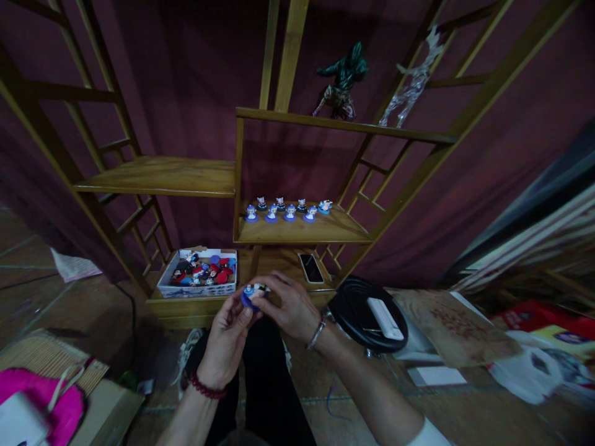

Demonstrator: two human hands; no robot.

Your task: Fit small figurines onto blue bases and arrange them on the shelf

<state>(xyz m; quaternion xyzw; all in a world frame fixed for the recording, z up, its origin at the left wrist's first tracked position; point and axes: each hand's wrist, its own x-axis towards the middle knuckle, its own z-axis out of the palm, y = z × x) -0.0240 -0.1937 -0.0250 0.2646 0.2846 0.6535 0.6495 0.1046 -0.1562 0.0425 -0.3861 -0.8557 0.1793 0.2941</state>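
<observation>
My left hand (227,334) and right hand (292,310) grasp a figurine (251,292)

It's by the front edge of the lower shelf (272,264). At that shelf's left end sits a box of figurines (199,290); toward its right edge, a phone (311,269). Beyond, eight figurines (290,214) line the higher shelf (302,233).

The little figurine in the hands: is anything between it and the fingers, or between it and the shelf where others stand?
Nothing visible. The left hand and right hand both touch the figurine directly. The way up to the shelf looks open; the box sits off to the left.
</observation>
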